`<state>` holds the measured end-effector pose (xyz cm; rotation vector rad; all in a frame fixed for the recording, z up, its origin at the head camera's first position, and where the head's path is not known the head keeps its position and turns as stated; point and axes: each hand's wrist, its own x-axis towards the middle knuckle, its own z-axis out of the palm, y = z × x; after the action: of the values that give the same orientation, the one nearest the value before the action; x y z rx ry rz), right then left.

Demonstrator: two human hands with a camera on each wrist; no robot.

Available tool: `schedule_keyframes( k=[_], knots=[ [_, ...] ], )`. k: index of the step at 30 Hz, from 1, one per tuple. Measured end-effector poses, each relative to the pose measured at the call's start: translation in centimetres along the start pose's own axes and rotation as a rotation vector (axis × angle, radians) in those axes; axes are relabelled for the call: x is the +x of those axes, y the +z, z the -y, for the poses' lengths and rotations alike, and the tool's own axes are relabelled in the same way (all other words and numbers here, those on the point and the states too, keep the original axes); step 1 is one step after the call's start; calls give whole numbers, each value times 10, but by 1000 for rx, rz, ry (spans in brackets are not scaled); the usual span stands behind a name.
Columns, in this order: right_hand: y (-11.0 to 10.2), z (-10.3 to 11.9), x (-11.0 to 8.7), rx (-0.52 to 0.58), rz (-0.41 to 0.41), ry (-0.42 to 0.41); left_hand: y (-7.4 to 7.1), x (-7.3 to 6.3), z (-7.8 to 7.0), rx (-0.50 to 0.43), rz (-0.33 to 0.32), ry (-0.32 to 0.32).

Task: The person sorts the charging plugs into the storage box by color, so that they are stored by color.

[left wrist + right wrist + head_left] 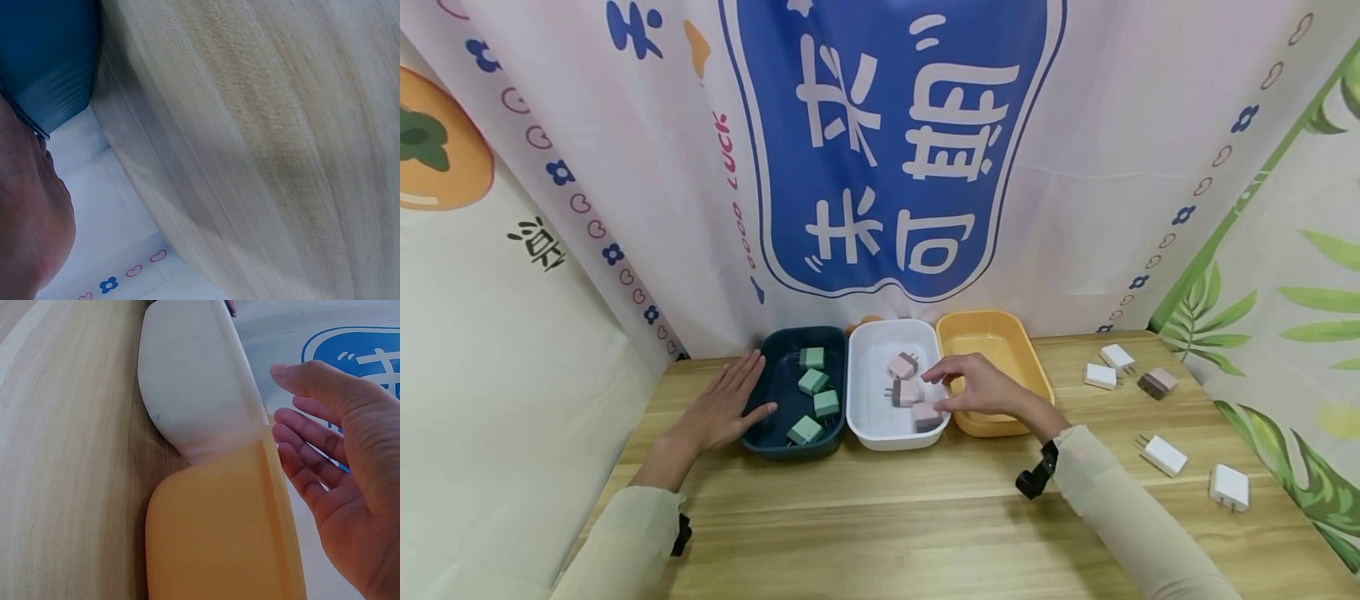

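My left hand (718, 408) rests with straight fingers along the left rim of the dark blue bin (767, 446), the thumb over its edge. Several green charger plugs (826, 404) lie inside that bin. Over the right side of the white bin (868, 429) is my right hand (981, 385), thumb and fingers parted with nothing between them. Three pink-and-grey charger plugs lie in the white bin; the nearest pink plug (927, 417) is just below the right thumb. In the right wrist view the relaxed fingers (306, 465) show above the bin rims.
A yellow bin (1000, 346) stands right of the white one, under the right wrist. Several white charger plugs (1163, 456) and one pink-and-brown plug (1157, 382) lie on the wooden table (880, 533) at the right. A printed curtain (1097, 167) hangs behind the bins.
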<state>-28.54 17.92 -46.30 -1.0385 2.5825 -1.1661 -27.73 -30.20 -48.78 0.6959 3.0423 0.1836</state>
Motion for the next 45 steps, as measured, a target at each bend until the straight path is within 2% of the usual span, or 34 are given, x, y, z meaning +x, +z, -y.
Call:
schedule_keyframes(
  k=[8, 18, 29, 37, 45],
  knots=[
    [-5, 2, -3, -27, -9, 4, 0, -1, 0, -3, 0, -2],
    [-21, -3, -19, -52, -49, -39, 1, 1, 1, 5, -11, 1],
    [-49, -16, -48, -108, -102, -4, 3, 0, 3, -3, -2, 1],
    [-68, -27, -69, -141, -98, 55, 2, 0, 1, -5, 0, 5],
    [-88, -39, -89, -208, -147, 23, 1, 1, 1, 3, -1, 1]
  ],
)
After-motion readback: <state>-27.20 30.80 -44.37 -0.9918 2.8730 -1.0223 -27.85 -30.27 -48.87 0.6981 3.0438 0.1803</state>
